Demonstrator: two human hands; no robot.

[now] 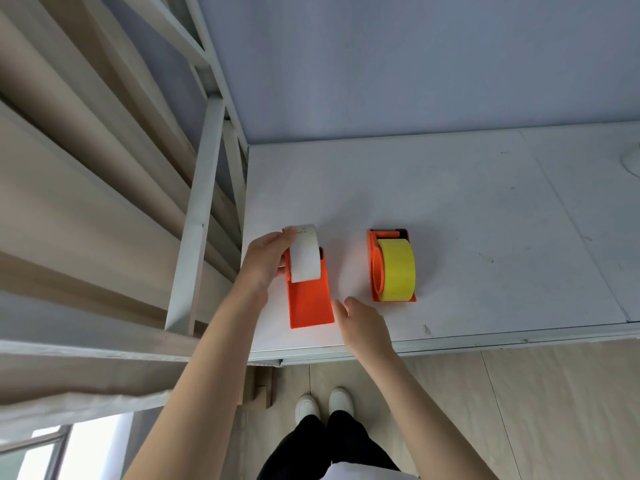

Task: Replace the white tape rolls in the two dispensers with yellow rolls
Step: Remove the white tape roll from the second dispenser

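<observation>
Nearest to me, below the worktop's front edge, I saw white shoes (325, 403) and dark trousers on the pale floor. Both bare forearms reached up and forward from there over the white worktop (485, 209).

The right hand (363, 325) hovered low just beside the near right corner of the left dispenser (310, 304), fingers loosely spread and curled, holding nothing; I could not tell whether a fingertip touched the orange base. The left hand (265, 259) was closed around the white tape roll (304, 252), thumb on its far upper edge and fingers behind its left face. The roll stood on edge at the far end of that dispenser, partly raised out of the holder; I could not tell whether it was clear of the hub. The dispenser's flat orange ramp pointed toward me, bare of tape.

To the right, well apart from both hands, the right dispenser (375, 268) held a yellow tape roll (397, 270) seated upright on its orange hub, with the cutter end at the far side.

I could read no writing on either roll or dispenser; the white roll showed only faint grey smudges.

Beyond, a grey-blue wall (415, 64) rose behind the worktop, and a white metal frame (197, 220) stood to the left.
</observation>
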